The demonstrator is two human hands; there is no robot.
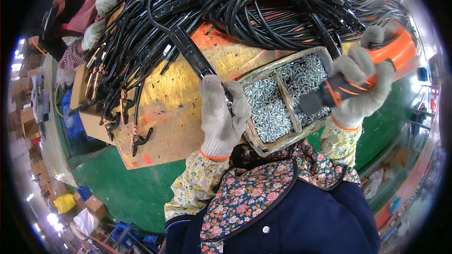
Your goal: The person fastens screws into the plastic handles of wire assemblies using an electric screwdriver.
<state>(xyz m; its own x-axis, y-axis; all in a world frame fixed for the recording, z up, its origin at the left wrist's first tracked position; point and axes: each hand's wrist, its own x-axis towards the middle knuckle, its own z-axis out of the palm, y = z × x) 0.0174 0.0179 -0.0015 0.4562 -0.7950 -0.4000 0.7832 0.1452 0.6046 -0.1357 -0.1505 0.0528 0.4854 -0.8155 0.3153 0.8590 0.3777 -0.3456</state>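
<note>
My left hand (221,117), in a pale knitted glove, is closed around the lower end of a flat black cable handle (190,49). A small metal ring or end shows between thumb and fingers. From the handle's far end a black cable curves up into the pile. My right hand (362,77), gloved too, grips an orange and black power screwdriver (395,51); the tool's black end hangs over the screw tray. Its orange part is blurred at the right. Below and between my hands sits the tray (260,148), split in two by a divider and filled with small silver screws (269,108).
Black cables (263,19) with more handles heap across the far side of the wooden table (165,136). Copper-ended pieces (124,106) hang at its left edge. At the far left, another person's gloved hands (107,0) touch the pile. Cartons (95,207) and blue crates stand lower left.
</note>
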